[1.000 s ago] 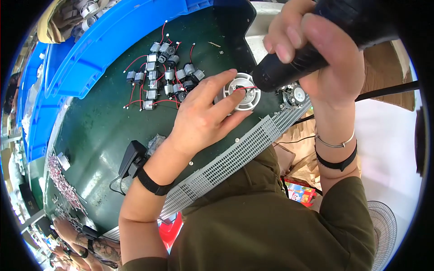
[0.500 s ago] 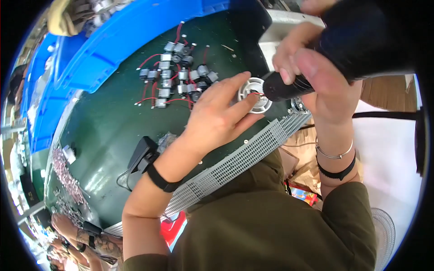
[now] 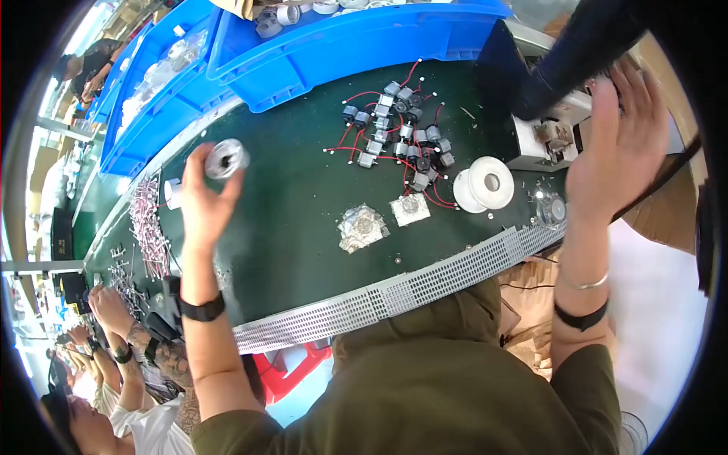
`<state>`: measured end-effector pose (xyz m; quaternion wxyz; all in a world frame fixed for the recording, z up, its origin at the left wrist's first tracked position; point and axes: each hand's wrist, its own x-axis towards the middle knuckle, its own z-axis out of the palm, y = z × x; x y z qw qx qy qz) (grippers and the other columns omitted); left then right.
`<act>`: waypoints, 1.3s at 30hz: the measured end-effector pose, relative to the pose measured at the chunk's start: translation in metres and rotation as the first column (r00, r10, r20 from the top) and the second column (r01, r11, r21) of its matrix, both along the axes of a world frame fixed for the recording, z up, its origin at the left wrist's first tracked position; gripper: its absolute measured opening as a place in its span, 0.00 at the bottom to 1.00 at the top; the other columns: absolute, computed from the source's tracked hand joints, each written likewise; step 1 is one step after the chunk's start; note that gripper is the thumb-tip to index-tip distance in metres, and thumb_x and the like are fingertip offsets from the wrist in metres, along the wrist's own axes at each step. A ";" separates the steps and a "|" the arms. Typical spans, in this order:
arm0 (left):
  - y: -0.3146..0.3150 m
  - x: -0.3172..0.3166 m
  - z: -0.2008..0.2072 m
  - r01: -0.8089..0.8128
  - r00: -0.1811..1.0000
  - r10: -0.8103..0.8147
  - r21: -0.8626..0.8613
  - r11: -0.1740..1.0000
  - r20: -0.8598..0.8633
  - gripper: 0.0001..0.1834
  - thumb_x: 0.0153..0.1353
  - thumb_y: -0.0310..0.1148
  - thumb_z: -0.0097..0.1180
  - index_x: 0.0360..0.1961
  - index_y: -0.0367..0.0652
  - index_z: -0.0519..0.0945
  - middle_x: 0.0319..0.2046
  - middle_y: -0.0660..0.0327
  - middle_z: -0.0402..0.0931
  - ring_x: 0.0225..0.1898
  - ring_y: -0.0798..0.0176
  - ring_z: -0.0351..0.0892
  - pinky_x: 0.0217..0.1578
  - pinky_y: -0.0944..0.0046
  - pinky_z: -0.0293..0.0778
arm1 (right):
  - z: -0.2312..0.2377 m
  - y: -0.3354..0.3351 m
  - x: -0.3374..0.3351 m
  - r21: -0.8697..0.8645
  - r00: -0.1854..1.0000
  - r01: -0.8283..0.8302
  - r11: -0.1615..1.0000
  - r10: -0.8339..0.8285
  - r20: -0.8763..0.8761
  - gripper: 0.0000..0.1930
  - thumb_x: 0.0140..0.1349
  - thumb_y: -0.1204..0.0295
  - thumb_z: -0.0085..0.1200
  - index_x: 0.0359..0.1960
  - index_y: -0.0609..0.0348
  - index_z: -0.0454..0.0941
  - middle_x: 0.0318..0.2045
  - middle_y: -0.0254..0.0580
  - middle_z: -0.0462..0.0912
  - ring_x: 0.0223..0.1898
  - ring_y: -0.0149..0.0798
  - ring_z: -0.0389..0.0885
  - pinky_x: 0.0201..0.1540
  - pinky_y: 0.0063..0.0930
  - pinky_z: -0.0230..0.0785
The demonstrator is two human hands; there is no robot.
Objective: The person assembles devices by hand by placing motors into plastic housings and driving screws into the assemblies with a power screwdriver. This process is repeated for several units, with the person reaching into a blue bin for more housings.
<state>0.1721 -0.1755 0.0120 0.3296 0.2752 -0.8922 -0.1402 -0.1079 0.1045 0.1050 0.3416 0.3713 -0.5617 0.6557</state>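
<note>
- A dark green desk [image 3: 296,280] spreads under the work, glossy where light falls on it at the left
- Blue bins [image 3: 341,68] line its far side, with white round parts in them; a red stool [image 3: 292,379] and part of a fan [image 3: 633,432] show below the near side
- The left hand [image 3: 212,193] pinches a white round part [image 3: 226,158] between thumb and fingers, over the left half of the desk
- The right hand [image 3: 618,148] is spread at the right, thumb apart from the fingers, near a thick black tube [image 3: 584,57]; whether they touch, I cannot tell
- Small motors [image 3: 402,129] with red wires lie heaped mid-desk; a white spool-shaped part [image 3: 485,186] sits just to the right of them
- The black tube is blurred and cut off at the top, and hides part of the metal device [image 3: 535,144] beside it
- The round part is smeared by blur, its inner detail hard to read; co-workers at the lower left are partly cut off
- A grey perforated strip [image 3: 394,294] edges the near side
- Green surface stretches between the left hand and the crumpled silvery lump [image 3: 362,227]; around the right hand, tube, device and a clear round piece [image 3: 550,208] crowd closer
</note>
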 end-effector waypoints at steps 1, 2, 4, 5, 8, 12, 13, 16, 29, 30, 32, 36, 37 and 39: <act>-0.015 0.018 0.001 -0.084 0.987 0.090 -0.057 0.995 0.129 0.25 0.48 0.29 0.65 0.48 0.40 0.72 0.40 0.50 0.77 0.43 0.49 0.78 0.45 0.58 0.73 | -0.020 0.000 0.010 -0.057 0.997 -0.006 0.998 0.001 -0.083 0.14 0.54 0.82 0.57 0.42 0.70 0.72 0.37 0.44 0.76 0.35 0.34 0.75 0.41 0.27 0.68; -0.031 0.038 0.002 -0.089 0.966 0.105 -0.079 0.993 0.237 0.23 0.49 0.30 0.64 0.48 0.42 0.74 0.43 0.47 0.76 0.44 0.44 0.76 0.46 0.56 0.73 | -0.025 -0.001 0.034 0.286 0.991 -0.087 0.954 0.112 -0.073 0.15 0.58 0.79 0.54 0.46 0.72 0.69 0.42 0.50 0.77 0.41 0.35 0.77 0.41 0.26 0.73; -0.055 0.059 0.013 -0.096 0.920 0.170 -0.218 0.971 0.354 0.18 0.50 0.32 0.63 0.43 0.39 0.76 0.45 0.48 0.76 0.45 0.44 0.76 0.45 0.54 0.72 | -0.042 -0.030 0.053 0.595 0.896 -0.350 0.724 0.444 -0.013 0.15 0.54 0.77 0.56 0.44 0.62 0.73 0.38 0.46 0.77 0.36 0.41 0.77 0.38 0.28 0.71; -0.055 0.058 0.021 -0.139 0.884 0.269 -0.333 0.933 0.382 0.16 0.51 0.32 0.63 0.40 0.39 0.78 0.46 0.47 0.76 0.46 0.44 0.76 0.46 0.53 0.72 | -0.062 -0.046 0.065 0.753 0.905 -0.342 0.562 0.413 0.103 0.15 0.53 0.74 0.57 0.43 0.59 0.74 0.38 0.44 0.76 0.35 0.48 0.76 0.38 0.33 0.71; -0.050 0.010 0.066 -0.187 0.932 0.306 -0.466 0.865 0.194 0.12 0.53 0.32 0.61 0.37 0.38 0.80 0.42 0.46 0.78 0.43 0.44 0.78 0.44 0.54 0.72 | -0.105 -0.077 0.081 0.915 0.968 -0.153 0.374 0.243 0.063 0.11 0.51 0.76 0.54 0.38 0.64 0.74 0.35 0.46 0.72 0.34 0.47 0.77 0.35 0.35 0.73; -0.019 -0.118 0.120 0.189 0.980 -0.200 -0.329 0.925 -0.002 0.10 0.54 0.31 0.60 0.35 0.37 0.80 0.35 0.51 0.80 0.38 0.48 0.80 0.40 0.57 0.74 | -0.119 -0.090 0.083 0.978 0.968 0.109 0.179 0.204 -0.145 0.12 0.45 0.77 0.54 0.33 0.65 0.72 0.32 0.44 0.70 0.33 0.39 0.78 0.31 0.30 0.76; -0.027 -0.152 0.124 0.304 0.952 -0.297 -0.258 0.917 0.066 0.12 0.54 0.33 0.59 0.37 0.37 0.80 0.34 0.48 0.79 0.38 0.47 0.80 0.40 0.56 0.74 | -0.112 -0.090 0.083 0.989 0.974 0.075 0.131 0.202 -0.101 0.11 0.46 0.77 0.54 0.33 0.64 0.71 0.32 0.44 0.70 0.32 0.39 0.78 0.30 0.30 0.76; -0.081 -0.241 0.113 0.487 0.776 -0.359 -0.130 0.864 0.519 0.18 0.52 0.37 0.60 0.43 0.39 0.79 0.36 0.46 0.79 0.39 0.48 0.80 0.39 0.56 0.75 | -0.110 -0.093 0.091 0.987 0.969 0.115 0.111 0.206 -0.136 0.10 0.47 0.76 0.53 0.32 0.62 0.70 0.31 0.43 0.70 0.29 0.39 0.78 0.26 0.29 0.76; -0.071 -0.284 0.093 0.150 0.467 -0.517 0.512 0.846 0.717 0.32 0.59 0.51 0.54 0.56 0.37 0.71 0.50 0.52 0.74 0.48 0.54 0.75 0.46 0.59 0.73 | -0.069 -0.058 0.064 0.091 0.310 -0.908 0.409 0.509 0.803 0.14 0.53 0.83 0.57 0.41 0.63 0.72 0.39 0.42 0.78 0.39 0.32 0.79 0.43 0.24 0.74; -0.073 -0.278 0.086 0.144 0.472 -0.509 0.507 0.850 0.720 0.32 0.59 0.51 0.54 0.56 0.37 0.71 0.50 0.52 0.74 0.48 0.54 0.75 0.46 0.59 0.73 | -0.066 -0.054 0.065 -0.139 0.086 -0.926 0.350 0.557 0.826 0.13 0.54 0.85 0.55 0.42 0.65 0.73 0.40 0.43 0.78 0.42 0.32 0.78 0.46 0.24 0.73; -0.082 -0.269 0.080 0.388 0.613 -0.453 0.253 0.887 0.648 0.32 0.56 0.49 0.55 0.55 0.36 0.72 0.46 0.53 0.77 0.44 0.55 0.78 0.46 0.63 0.72 | -0.070 -0.042 0.066 -0.251 -0.002 -0.925 0.286 0.657 0.754 0.15 0.53 0.88 0.55 0.43 0.67 0.74 0.41 0.46 0.77 0.45 0.34 0.76 0.48 0.25 0.73; -0.048 -0.235 0.110 0.405 0.880 -0.460 0.316 0.858 0.122 0.34 0.44 0.37 0.67 0.54 0.34 0.73 0.42 0.52 0.79 0.42 0.59 0.79 0.46 0.66 0.73 | -0.067 -0.005 0.058 -0.041 0.195 -0.955 0.295 0.722 0.663 0.18 0.47 0.89 0.60 0.42 0.66 0.75 0.38 0.46 0.76 0.42 0.36 0.78 0.46 0.28 0.75; -0.021 -0.223 0.119 0.500 0.840 -0.542 0.414 0.760 -0.019 0.34 0.42 0.32 0.68 0.53 0.34 0.72 0.40 0.53 0.79 0.41 0.60 0.79 0.45 0.66 0.73 | -0.054 0.008 0.056 -0.132 0.185 -0.902 0.412 0.643 0.743 0.18 0.47 0.89 0.59 0.41 0.65 0.75 0.39 0.47 0.76 0.41 0.37 0.78 0.45 0.30 0.76; 0.023 -0.200 0.116 0.642 0.735 -0.675 0.260 0.721 0.056 0.35 0.42 0.24 0.67 0.56 0.37 0.70 0.45 0.61 0.75 0.46 0.69 0.73 0.50 0.68 0.69 | -0.051 0.033 0.042 -0.233 0.211 -0.806 0.543 0.633 0.745 0.16 0.49 0.87 0.58 0.41 0.66 0.75 0.39 0.48 0.76 0.40 0.39 0.78 0.42 0.33 0.77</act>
